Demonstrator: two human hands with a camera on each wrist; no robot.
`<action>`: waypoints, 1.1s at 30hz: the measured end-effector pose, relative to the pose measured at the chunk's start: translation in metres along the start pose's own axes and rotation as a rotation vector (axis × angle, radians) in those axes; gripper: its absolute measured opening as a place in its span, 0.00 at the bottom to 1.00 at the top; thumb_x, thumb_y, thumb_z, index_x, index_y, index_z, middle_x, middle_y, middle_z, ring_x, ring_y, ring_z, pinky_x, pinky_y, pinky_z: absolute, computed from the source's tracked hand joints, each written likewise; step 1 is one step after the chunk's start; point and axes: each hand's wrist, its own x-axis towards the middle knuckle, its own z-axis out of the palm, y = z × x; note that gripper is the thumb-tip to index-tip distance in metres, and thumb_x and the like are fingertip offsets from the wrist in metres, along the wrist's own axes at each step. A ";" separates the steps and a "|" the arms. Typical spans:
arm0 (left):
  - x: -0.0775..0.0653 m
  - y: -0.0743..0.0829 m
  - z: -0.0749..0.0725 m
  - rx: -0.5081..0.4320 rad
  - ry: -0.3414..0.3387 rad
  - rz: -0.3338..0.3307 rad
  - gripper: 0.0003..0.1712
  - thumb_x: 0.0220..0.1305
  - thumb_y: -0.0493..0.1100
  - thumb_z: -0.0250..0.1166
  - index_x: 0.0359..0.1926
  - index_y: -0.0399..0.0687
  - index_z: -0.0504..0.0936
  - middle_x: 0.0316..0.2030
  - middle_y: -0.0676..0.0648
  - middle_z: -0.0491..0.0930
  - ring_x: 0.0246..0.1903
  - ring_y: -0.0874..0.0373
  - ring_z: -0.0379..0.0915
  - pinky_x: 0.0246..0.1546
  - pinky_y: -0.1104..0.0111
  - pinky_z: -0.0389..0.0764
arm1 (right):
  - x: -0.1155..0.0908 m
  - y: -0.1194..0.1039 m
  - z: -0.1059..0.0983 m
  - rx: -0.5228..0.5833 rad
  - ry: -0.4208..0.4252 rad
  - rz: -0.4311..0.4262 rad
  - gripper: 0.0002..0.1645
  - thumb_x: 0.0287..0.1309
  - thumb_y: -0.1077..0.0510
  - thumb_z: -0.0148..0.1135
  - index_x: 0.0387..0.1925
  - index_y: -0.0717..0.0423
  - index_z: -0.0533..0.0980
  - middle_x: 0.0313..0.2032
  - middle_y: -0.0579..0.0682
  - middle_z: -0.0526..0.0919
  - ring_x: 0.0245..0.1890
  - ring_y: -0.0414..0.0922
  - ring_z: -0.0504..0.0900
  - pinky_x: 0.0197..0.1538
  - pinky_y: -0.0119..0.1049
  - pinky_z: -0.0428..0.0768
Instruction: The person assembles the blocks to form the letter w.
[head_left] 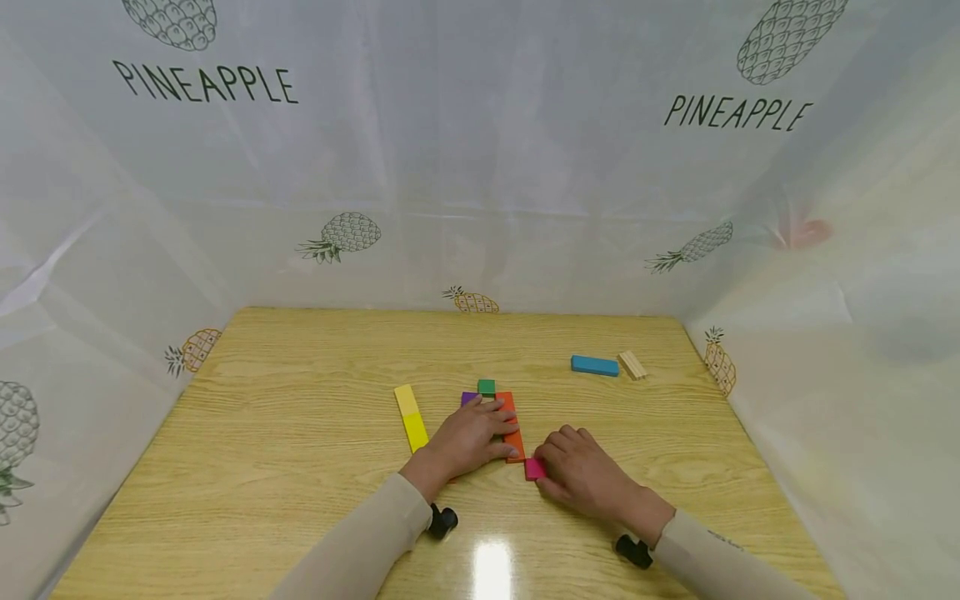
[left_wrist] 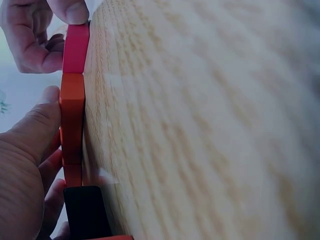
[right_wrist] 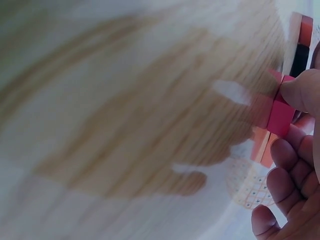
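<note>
In the head view my left hand [head_left: 471, 437] lies across a group of coloured wooden blocks, its fingers extended over the orange blocks [head_left: 513, 446]. Part of that group is hidden under the palm. A purple block [head_left: 468, 397] and a green block [head_left: 487, 387] show beyond the fingers. My right hand [head_left: 585, 472] pinches a pink block [head_left: 533, 469] between thumb and fingers, at the near end of the orange row. Seen from the left wrist, the pink block [left_wrist: 76, 48] sits end to end with an orange block [left_wrist: 73, 100]; a black block [left_wrist: 87, 212] is nearer the camera.
A pale yellow block [head_left: 406, 399] and a bright yellow block [head_left: 415, 432] form a line left of the left hand. Toward the back right lie a blue block [head_left: 594, 366] and plain wood pieces [head_left: 632, 365]. A pineapple-print sheet [head_left: 480, 167] surrounds the wooden table [head_left: 315, 358].
</note>
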 end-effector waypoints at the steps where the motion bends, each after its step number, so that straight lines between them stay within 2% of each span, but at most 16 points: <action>1: 0.000 0.000 0.000 0.000 -0.001 -0.001 0.29 0.74 0.64 0.62 0.68 0.57 0.84 0.70 0.56 0.78 0.77 0.54 0.64 0.82 0.53 0.56 | 0.000 0.000 0.000 0.000 0.003 -0.002 0.13 0.63 0.48 0.72 0.45 0.48 0.83 0.41 0.40 0.81 0.42 0.40 0.73 0.44 0.39 0.75; 13: -0.001 0.000 -0.002 0.014 -0.006 0.001 0.30 0.74 0.65 0.62 0.68 0.58 0.83 0.70 0.57 0.78 0.77 0.54 0.64 0.82 0.53 0.56 | -0.001 0.000 0.002 0.002 0.026 0.006 0.15 0.60 0.47 0.74 0.44 0.47 0.83 0.40 0.40 0.81 0.41 0.40 0.73 0.44 0.39 0.75; 22: -0.001 0.000 -0.002 0.015 -0.009 -0.002 0.30 0.74 0.65 0.62 0.68 0.58 0.83 0.70 0.57 0.78 0.77 0.54 0.64 0.82 0.52 0.56 | -0.002 0.002 0.001 0.016 -0.008 0.036 0.20 0.60 0.40 0.73 0.46 0.48 0.82 0.42 0.41 0.81 0.43 0.41 0.74 0.45 0.39 0.75; 29: -0.001 0.001 -0.002 0.028 -0.005 0.000 0.29 0.73 0.64 0.63 0.68 0.58 0.84 0.70 0.57 0.78 0.77 0.54 0.65 0.82 0.52 0.57 | -0.006 0.011 -0.001 0.047 -0.113 0.117 0.33 0.61 0.31 0.69 0.55 0.50 0.79 0.50 0.44 0.80 0.48 0.42 0.74 0.50 0.44 0.77; 33: -0.001 0.002 -0.002 0.028 -0.002 0.000 0.30 0.73 0.65 0.63 0.68 0.58 0.84 0.69 0.57 0.78 0.77 0.54 0.65 0.82 0.52 0.57 | -0.008 0.019 -0.004 0.100 -0.147 0.177 0.38 0.60 0.30 0.70 0.59 0.52 0.77 0.53 0.46 0.79 0.51 0.45 0.74 0.53 0.48 0.77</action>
